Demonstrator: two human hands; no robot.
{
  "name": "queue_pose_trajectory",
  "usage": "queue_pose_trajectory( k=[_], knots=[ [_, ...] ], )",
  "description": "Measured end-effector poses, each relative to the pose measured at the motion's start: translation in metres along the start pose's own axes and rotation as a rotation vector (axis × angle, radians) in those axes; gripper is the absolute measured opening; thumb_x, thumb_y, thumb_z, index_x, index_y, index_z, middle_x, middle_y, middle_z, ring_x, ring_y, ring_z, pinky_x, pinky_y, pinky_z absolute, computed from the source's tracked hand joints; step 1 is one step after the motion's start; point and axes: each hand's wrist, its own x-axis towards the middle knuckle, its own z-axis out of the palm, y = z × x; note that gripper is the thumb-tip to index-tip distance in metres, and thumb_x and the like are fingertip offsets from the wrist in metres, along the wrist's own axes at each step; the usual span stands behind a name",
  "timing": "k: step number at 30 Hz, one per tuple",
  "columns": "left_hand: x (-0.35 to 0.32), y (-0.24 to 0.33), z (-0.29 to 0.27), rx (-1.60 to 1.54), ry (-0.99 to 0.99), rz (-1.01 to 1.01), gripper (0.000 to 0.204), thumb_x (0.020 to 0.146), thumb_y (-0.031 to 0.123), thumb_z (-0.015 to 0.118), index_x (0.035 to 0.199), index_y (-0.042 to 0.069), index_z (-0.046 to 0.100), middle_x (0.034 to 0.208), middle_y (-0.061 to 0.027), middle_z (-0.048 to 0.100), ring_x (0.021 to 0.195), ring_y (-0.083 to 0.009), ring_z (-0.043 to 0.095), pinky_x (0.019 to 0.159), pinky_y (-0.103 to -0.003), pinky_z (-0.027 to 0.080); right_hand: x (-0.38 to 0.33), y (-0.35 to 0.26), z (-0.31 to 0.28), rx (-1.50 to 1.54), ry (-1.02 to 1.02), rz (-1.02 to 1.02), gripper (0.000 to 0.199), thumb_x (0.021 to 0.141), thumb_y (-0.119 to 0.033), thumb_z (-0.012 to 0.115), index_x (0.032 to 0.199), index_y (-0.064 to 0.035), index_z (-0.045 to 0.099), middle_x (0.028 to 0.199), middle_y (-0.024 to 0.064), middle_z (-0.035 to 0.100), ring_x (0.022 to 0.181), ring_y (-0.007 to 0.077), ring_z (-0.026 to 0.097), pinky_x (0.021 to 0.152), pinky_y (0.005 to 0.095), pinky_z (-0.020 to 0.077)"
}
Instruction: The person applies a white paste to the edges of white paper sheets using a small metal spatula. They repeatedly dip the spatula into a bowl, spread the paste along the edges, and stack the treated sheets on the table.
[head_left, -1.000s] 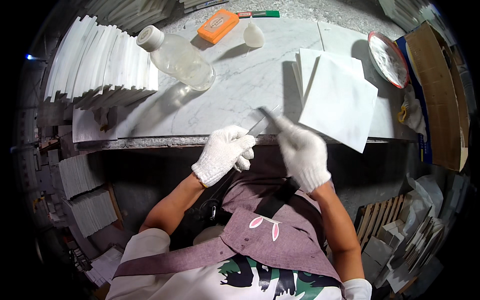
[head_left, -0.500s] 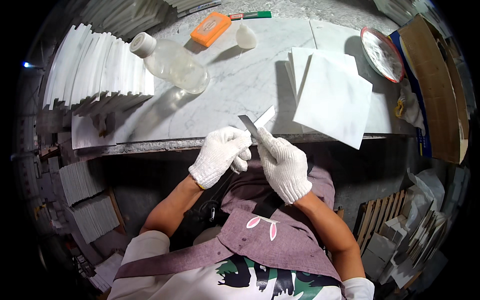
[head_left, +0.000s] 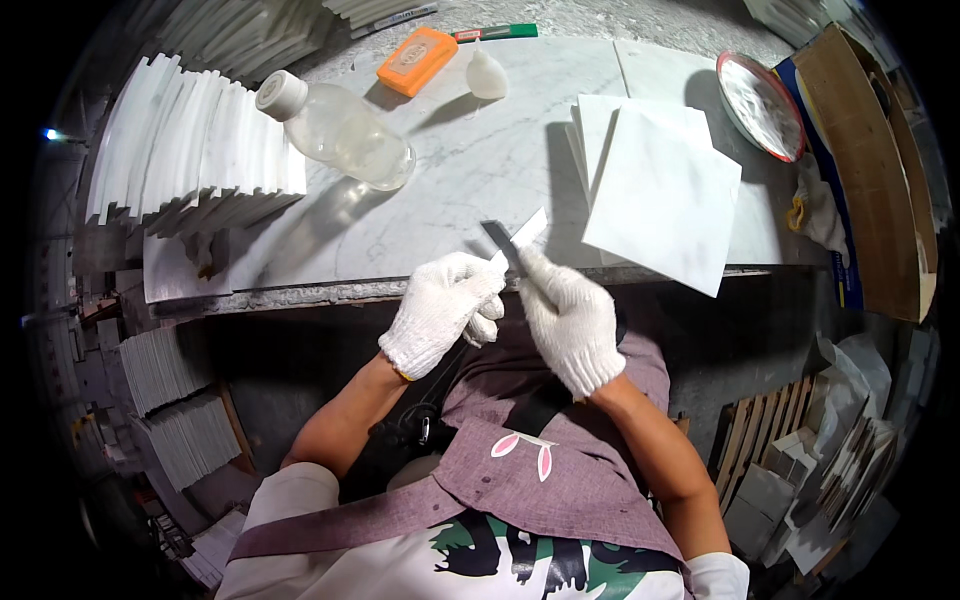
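Both hands wear white knitted gloves and meet just in front of the table's near edge. My left hand (head_left: 440,312) is closed on a thin white strip (head_left: 530,228), which points up and to the right. Closed fingers of my right hand (head_left: 573,328) grip a flat dark-grey blade (head_left: 497,236), slanting up and to the left. The blade crosses over the strip and covers its middle. Right of the hands lie overlapping white square tiles (head_left: 665,190), one corner jutting past the table edge.
On the marble tabletop (head_left: 480,160) stand a clear plastic bottle (head_left: 345,135), an orange box (head_left: 416,60) and a small squeeze bottle (head_left: 487,75). Stacked white tiles (head_left: 190,140) rise at left. A red-rimmed bowl (head_left: 762,105) and a cardboard box (head_left: 860,170) are at right.
My right hand has moved up slightly, and the blade now crosses the white strip at a different place. My left hand stays nearly still.
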Motion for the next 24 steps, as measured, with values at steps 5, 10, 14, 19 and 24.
queue_pose_trajectory(
  k=[5, 10, 14, 19, 24],
  knots=[
    [0.002, -0.006, -0.003, -0.003, 0.012, 0.003, 0.019, 0.095, 0.018, 0.062, 0.094, -0.001, 0.062, 0.071, -0.007, 0.064, 0.052, -0.011, 0.059, 0.046, -0.023, 0.047, -0.004, 0.013, 0.007, 0.051, 0.0, -0.111, 0.03, 0.092, -0.013, 0.064, 0.122, -0.013, 0.067, 0.085, 0.0146, 0.069, 0.08, 0.0261, 0.07, 0.07, 0.0318, 0.0535],
    [0.002, -0.002, -0.001, 0.007, 0.007, 0.008, 0.018, 0.095, 0.018, 0.062, 0.094, 0.0, 0.061, 0.072, -0.0071, 0.064, 0.052, -0.0114, 0.06, 0.046, -0.024, 0.048, 0.0, 0.007, 0.005, 0.087, 0.015, -0.034, 0.028, 0.091, -0.014, 0.065, 0.118, -0.0097, 0.069, 0.086, 0.014, 0.07, 0.079, 0.026, 0.07, 0.072, 0.0321, 0.054],
    [0.002, -0.005, -0.002, 0.018, 0.026, 0.002, 0.019, 0.095, 0.018, 0.063, 0.097, -0.001, 0.062, 0.072, -0.0073, 0.064, 0.052, -0.0112, 0.059, 0.046, -0.024, 0.047, -0.003, 0.012, 0.005, 0.042, -0.084, -0.008, 0.026, 0.091, -0.017, 0.064, 0.116, -0.012, 0.069, 0.087, 0.0153, 0.068, 0.079, 0.0314, 0.067, 0.07, 0.0358, 0.0534],
    [0.001, 0.001, 0.001, -0.017, 0.012, -0.002, 0.02, 0.096, 0.019, 0.062, 0.098, -0.002, 0.062, 0.071, -0.007, 0.062, 0.052, -0.0112, 0.058, 0.046, -0.025, 0.047, 0.0, 0.014, 0.003, -0.126, 0.005, -0.144, 0.028, 0.092, -0.019, 0.062, 0.12, -0.015, 0.067, 0.083, 0.0134, 0.068, 0.074, 0.0305, 0.067, 0.065, 0.0376, 0.0526],
    [0.001, -0.001, 0.0, -0.064, 0.0, 0.003, 0.021, 0.096, 0.019, 0.062, 0.097, -0.002, 0.062, 0.071, -0.0071, 0.062, 0.053, -0.0112, 0.058, 0.047, -0.025, 0.047, 0.006, 0.008, 0.001, -0.144, 0.006, -0.129, 0.029, 0.092, -0.019, 0.062, 0.12, -0.0163, 0.066, 0.081, 0.0126, 0.066, 0.072, 0.0307, 0.066, 0.064, 0.0377, 0.0523]
  ],
)
